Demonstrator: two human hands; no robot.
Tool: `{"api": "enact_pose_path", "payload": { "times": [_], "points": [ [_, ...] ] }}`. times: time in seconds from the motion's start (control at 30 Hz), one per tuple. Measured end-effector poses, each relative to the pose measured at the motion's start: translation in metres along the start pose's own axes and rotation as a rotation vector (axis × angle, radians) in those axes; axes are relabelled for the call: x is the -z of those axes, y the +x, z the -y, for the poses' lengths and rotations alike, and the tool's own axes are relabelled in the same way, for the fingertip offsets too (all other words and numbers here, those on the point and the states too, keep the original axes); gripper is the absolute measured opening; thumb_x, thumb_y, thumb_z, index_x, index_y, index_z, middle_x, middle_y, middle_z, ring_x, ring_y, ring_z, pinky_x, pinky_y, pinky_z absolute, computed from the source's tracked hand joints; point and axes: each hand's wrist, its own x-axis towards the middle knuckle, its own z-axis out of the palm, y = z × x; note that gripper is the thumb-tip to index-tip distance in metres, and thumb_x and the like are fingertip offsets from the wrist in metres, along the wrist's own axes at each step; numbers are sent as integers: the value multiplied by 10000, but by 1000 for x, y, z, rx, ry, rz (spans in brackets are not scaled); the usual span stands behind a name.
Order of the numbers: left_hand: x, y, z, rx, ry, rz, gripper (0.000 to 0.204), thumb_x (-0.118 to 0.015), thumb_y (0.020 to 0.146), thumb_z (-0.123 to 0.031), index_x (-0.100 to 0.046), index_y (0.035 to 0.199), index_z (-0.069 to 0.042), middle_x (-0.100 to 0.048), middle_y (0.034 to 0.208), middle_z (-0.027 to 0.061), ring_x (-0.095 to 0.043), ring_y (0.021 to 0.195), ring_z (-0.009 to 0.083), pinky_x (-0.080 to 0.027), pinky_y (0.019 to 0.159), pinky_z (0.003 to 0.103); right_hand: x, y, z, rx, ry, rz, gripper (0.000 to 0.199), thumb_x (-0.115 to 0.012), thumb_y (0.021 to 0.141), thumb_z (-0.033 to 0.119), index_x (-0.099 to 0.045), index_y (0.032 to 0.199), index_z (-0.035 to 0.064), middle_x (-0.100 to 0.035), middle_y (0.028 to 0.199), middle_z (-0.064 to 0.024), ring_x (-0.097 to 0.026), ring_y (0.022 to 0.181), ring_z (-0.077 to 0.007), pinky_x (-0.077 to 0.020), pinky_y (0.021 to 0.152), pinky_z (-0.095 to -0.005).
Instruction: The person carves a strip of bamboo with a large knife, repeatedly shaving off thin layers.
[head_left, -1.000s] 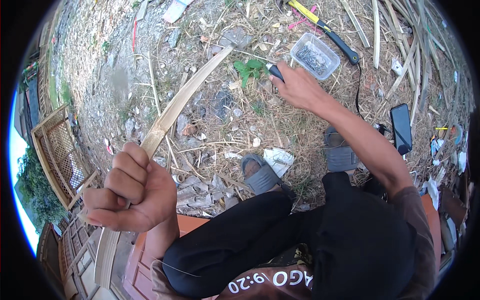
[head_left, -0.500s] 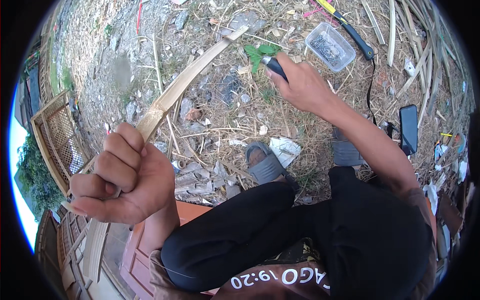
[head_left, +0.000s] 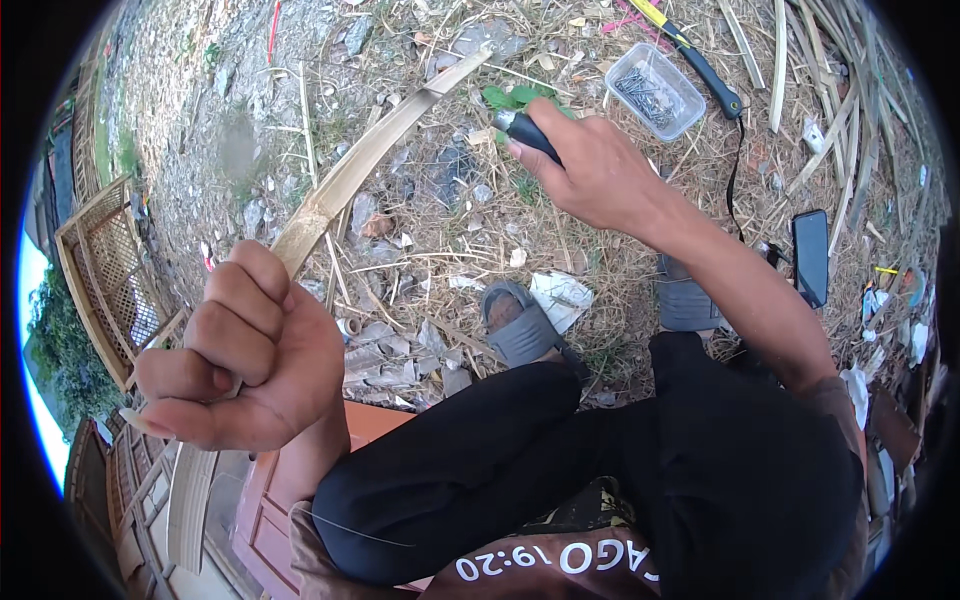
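Observation:
My left hand (head_left: 245, 350) is closed in a fist around a long pale bamboo strip (head_left: 365, 150). The strip slants up and right to a narrow tip, with a rough node just above my fist. Its other end hangs below the hand at the lower left. Over the straw-covered ground, my right hand (head_left: 600, 170) grips a black-handled tool (head_left: 532, 136) with a silvery metal end pointing left toward the strip. Any blade on it cannot be made out. A gap shows between that metal end and the strip.
Right of my right hand sit a clear plastic box (head_left: 655, 92) of nails and a black-and-yellow handled tool (head_left: 705, 75). A phone (head_left: 811, 258) lies farther right, below scattered bamboo strips (head_left: 850, 125). Grey sandals (head_left: 525, 335) are on my feet. A woven lattice panel (head_left: 115, 270) stands left.
The black-handled tool and my right hand have shifted slightly left and are tilted a little differently. My left hand keeps its hold on the strip. The whole view has drifted slightly.

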Motion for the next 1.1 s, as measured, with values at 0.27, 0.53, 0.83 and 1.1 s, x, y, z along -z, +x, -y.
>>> {"api": "enact_pose_path", "payload": {
  "times": [0.27, 0.53, 0.83, 1.1],
  "points": [
    [3, 7, 4, 53, -13, -28, 473, -363, 1014, -431, -189, 646, -190, -165, 491, -58, -138, 502, 87, -195, 528, 266, -9, -17, -20, -162, 31, -11, 270, -508, 935, 226, -495, 996, -38, -610, 625, -214, -619, 574, -420, -488, 568, -509],
    [4, 15, 6, 34, 68, -130, 489, -394, 1004, -440, -184, 641, -187, -161, 506, -57, -160, 513, 90, -196, 533, 269, -3, -18, -24, -71, 144, -20, 268, -533, 933, 235, -488, 1004, -19, -585, 587, -229, -609, 541, -408, -472, 547, -508],
    [10, 24, 6, 33, 241, -427, 555, -483, 949, -532, -199, 640, -169, -175, 541, -41, -231, 550, 113, -310, 589, 292, -6, -13, -18, -29, 87, -33, 262, -542, 929, 249, -477, 982, 0, -623, 677, -241, -631, 614, -421, -488, 552, -509],
    [14, 37, 13, 87, 319, -637, 575, -343, 955, -628, -177, 649, -170, -163, 543, -38, -211, 536, 107, -308, 570, 279, -10, -14, -1, 74, 59, -89, 240, -566, 919, 232, -466, 956, 17, -603, 599, -199, -626, 553, -393, -483, 499, -487]
  ]
}}
